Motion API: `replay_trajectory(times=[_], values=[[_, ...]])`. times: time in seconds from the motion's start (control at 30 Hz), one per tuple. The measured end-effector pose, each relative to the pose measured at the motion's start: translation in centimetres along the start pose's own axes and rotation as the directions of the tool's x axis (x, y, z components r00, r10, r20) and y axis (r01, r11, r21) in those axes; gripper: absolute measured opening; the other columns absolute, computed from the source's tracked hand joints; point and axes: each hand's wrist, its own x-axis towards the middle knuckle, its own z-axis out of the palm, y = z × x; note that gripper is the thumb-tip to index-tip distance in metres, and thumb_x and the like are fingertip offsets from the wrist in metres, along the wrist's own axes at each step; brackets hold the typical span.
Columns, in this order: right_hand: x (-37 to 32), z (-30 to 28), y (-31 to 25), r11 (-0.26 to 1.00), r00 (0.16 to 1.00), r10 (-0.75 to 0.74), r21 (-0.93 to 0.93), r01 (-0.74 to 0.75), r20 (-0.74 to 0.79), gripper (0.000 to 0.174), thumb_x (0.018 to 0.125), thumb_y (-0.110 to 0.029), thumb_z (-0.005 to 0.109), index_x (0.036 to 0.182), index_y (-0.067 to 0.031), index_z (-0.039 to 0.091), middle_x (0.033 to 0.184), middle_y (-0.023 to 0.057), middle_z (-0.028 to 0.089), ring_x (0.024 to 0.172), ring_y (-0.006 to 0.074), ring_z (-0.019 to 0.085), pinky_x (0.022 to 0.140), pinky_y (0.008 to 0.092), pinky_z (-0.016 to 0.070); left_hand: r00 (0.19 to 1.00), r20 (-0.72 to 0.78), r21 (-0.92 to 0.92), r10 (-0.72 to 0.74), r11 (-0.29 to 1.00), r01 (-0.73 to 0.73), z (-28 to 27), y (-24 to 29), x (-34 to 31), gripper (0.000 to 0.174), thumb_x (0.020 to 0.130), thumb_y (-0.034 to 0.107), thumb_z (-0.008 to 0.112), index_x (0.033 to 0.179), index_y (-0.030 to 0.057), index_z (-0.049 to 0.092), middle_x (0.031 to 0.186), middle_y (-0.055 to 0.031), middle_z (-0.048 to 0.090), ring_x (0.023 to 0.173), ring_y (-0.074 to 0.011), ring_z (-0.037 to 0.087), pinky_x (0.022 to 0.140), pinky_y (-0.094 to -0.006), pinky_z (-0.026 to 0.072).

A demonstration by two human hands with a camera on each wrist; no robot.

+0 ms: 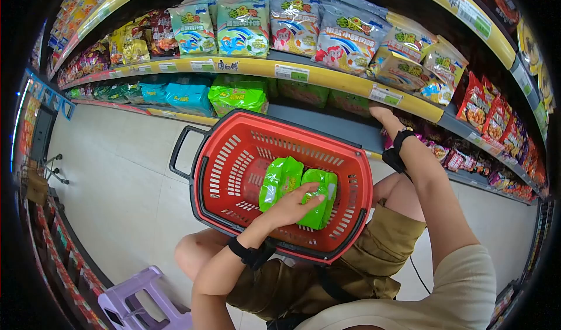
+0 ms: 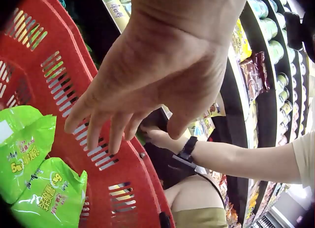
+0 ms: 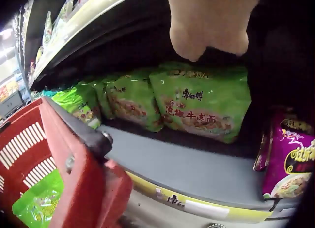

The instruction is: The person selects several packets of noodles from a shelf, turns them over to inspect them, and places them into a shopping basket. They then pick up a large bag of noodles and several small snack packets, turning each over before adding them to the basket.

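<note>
My left hand (image 1: 293,206) is over the red shopping basket (image 1: 357,228), above two bright green noodle packs (image 1: 281,181) that lie inside it. Its fingers (image 2: 118,132) are extended and apart, with nothing between them. My right hand (image 1: 383,115) reaches under the yellow shelf edge into the lower shelf. In the right wrist view, the right hand (image 3: 211,26) shows at the top, just above a large green bag of beef noodles (image 3: 204,102), with no item in its grasp. A second green noodle bag (image 3: 132,102) stands beside it.
Purple noodle packs (image 3: 293,159) sit right of the green bags. Snack bags (image 1: 350,35) fill the shelf above, whose yellow edge (image 1: 327,79) overhangs the lower shelf. The basket's black handle (image 1: 181,152) sticks out left. A purple stool (image 1: 140,298) stands on the floor behind left.
</note>
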Motion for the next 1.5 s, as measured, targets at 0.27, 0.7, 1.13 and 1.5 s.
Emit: replay_trajectory(times=[0.27,0.7,1.13,1.5], values=[[-1.4,0.4,-1.5,0.986,0.988,-0.061,-0.148,0.083,0.145,0.069,0.084,-0.046,0.050,0.139,-0.0105,0.029,0.133,0.0233,0.043,0.120,0.0365,0.045,0.097,0.0432,0.0398,0.999,-0.049,0.023,0.006,1.000,-0.005,-0.8,-0.3,-0.5,0.061,0.090,0.045,0.051,0.131,0.0012,0.039,0.125,-0.0183,0.052,0.117,-0.0296,0.049,0.097,-0.0362,0.0383],[-2.2,1.8,-1.5,0.831,0.915,-0.382,-0.480,0.281,-0.126,0.057,0.080,-0.034,0.062,0.129,-0.0119,0.043,0.129,0.0229,0.045,0.121,0.0380,0.042,0.100,0.0453,0.0360,0.999,0.013,0.059,0.039,0.997,-0.040,0.0,-1.5,-0.8,0.061,0.090,0.046,0.050,0.129,0.0001,0.042,0.120,-0.0200,0.055,0.113,-0.0329,0.052,0.094,-0.0364,0.0408],[-3.6,3.1,-5.3,0.816,0.917,-0.398,-0.470,0.336,-0.035,0.022,0.079,-0.021,0.057,0.096,-0.0075,0.059,0.088,0.0108,0.065,0.076,0.0260,0.066,0.057,0.0398,0.0507,0.992,0.107,0.018,-0.060,0.998,0.059,-0.1,-1.7,-1.6,0.047,0.094,0.026,0.051,0.131,0.0001,0.039,0.125,-0.0165,0.052,0.118,-0.0214,0.048,0.099,-0.0321,0.0370],[-4.0,4.9,-4.6,0.794,0.853,-0.491,-0.492,0.357,-0.175,0.015,0.084,-0.018,0.049,0.090,-0.0107,0.060,0.080,0.0074,0.066,0.069,0.0239,0.064,0.057,0.0376,0.0456,0.994,0.083,0.037,-0.078,0.997,0.075,0.3,-2.1,-1.5,0.049,0.092,0.030,0.054,0.129,0.0001,0.042,0.123,-0.0193,0.054,0.116,-0.0264,0.051,0.097,-0.0345,0.0396]])
